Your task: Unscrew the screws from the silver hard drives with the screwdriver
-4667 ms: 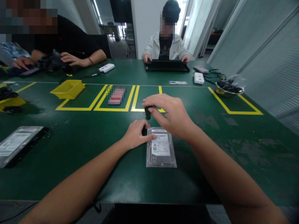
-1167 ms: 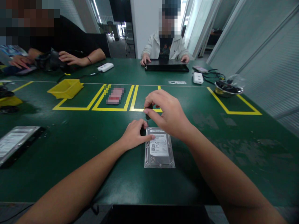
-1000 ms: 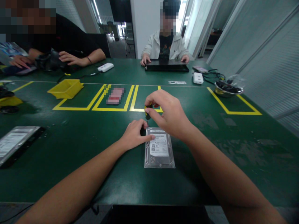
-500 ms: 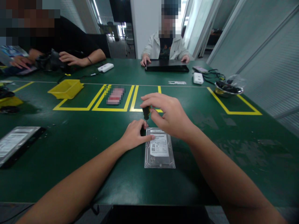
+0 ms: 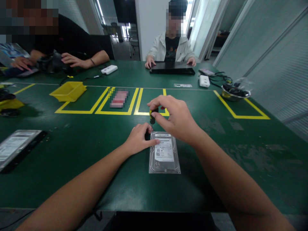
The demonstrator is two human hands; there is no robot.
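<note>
A silver hard drive (image 5: 165, 154) with a white label lies flat on the green table (image 5: 96, 141) in front of me. My left hand (image 5: 139, 139) presses on its far left corner, fingers curled against the edge. My right hand (image 5: 174, 119) pinches the black and yellow handle of a small screwdriver (image 5: 152, 117). The screwdriver stands upright with its tip on the drive's far left corner, right beside my left fingertips.
A second hard drive (image 5: 16, 149) lies at the left edge. A yellow bin (image 5: 68, 91) sits inside yellow floor-tape boxes at the back left. A metal bowl (image 5: 235, 91) stands at the back right. Two other people sit across the table, one at a black keyboard (image 5: 172, 70).
My right fingers shifted around the screwdriver handle, twisting it in place. The left hand and the drive stayed where they were.
</note>
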